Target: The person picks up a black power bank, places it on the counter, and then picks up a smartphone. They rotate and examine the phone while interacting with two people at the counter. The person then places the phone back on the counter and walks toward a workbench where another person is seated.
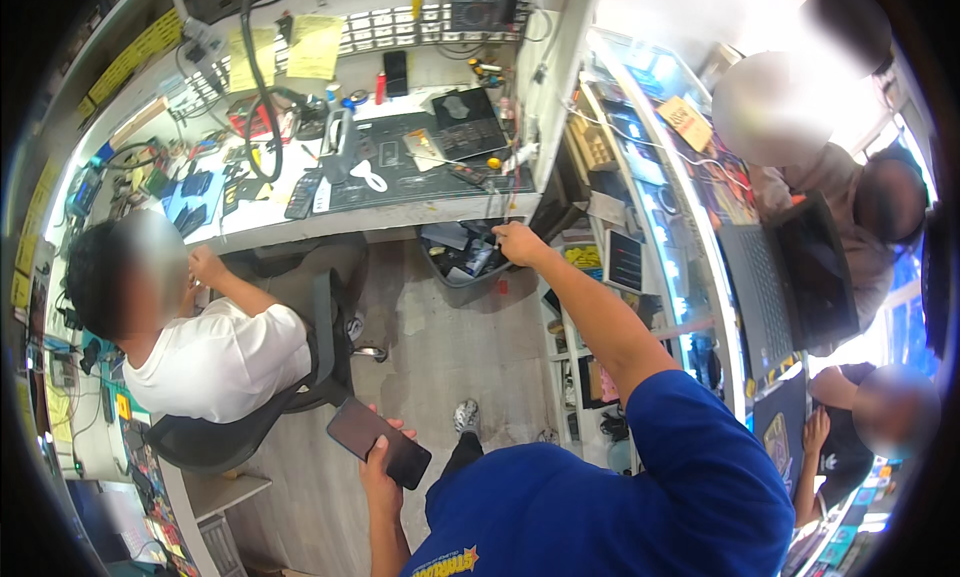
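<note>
My left hand (381,469) is wrapped round a dark smartphone (378,441), held low in front of my blue shirt. My right arm stretches forward to the workbench's front edge. There my right hand (519,244) is closed, fingertips together; whatever they grip, if anything, is too small to make out. Just below and left of it stands a grey bin (464,281) filled with mixed scraps and packets. Above the hand, thin cables (515,192) hang at the bench's corner.
A co-worker in a white shirt (225,362) sits on a black chair (325,342) at left. The workbench (400,210) carries tools, an opened laptop (468,122) and phone parts. At right runs a lit glass display counter (690,267), with people beyond it.
</note>
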Tool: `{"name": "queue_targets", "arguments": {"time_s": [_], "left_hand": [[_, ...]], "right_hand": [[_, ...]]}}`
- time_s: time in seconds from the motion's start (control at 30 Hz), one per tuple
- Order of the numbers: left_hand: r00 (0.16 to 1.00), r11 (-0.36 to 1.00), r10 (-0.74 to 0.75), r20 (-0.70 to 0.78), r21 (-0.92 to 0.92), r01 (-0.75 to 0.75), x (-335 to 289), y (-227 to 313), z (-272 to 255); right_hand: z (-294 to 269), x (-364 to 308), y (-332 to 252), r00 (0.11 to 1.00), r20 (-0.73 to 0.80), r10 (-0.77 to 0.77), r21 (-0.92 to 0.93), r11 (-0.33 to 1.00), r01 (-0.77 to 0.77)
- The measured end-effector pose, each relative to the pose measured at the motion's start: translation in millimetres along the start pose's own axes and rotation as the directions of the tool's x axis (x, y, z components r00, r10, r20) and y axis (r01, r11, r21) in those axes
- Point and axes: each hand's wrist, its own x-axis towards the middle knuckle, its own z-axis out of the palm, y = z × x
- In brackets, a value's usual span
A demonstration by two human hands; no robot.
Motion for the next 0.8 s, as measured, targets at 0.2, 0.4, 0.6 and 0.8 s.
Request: {"name": "queue_targets", "arguments": {"time_s": [0.2, 0.4, 0.6, 0.8], "left_hand": [[0.989, 0.999, -0.002, -0.148, -0.049, -0.005, -11.1, 9.0, -33.2], [1.0, 0.985, -0.014, -0.025, -0.171, 0.01, 9.2, 10.5, -25.2], [0.976, 0.968, -0.029, 0.218, -0.236, 0.082, 46.6, 7.0, -3.0], [0.896, 0.979, -0.135, 0.423, -0.082, 0.186, 87.3, 13.4, 27.5]], "right_hand": [[30.6, 46.8, -1.9, 0.973, -0.034, 0.229, -0.065, 0.971, -0.231], [7.9, 14.7, -25.1, 0.973, -0.009, 0.23, 0.095, 0.969, -0.228], [-38.6, -131.7, -62.1, 0.847, 0.502, 0.174, -0.307, 0.952, -0.013], [-95.4, -302.2, 85.3, 0.856, 0.288, 0.429, -0.905, 0.414, 0.096]]}}
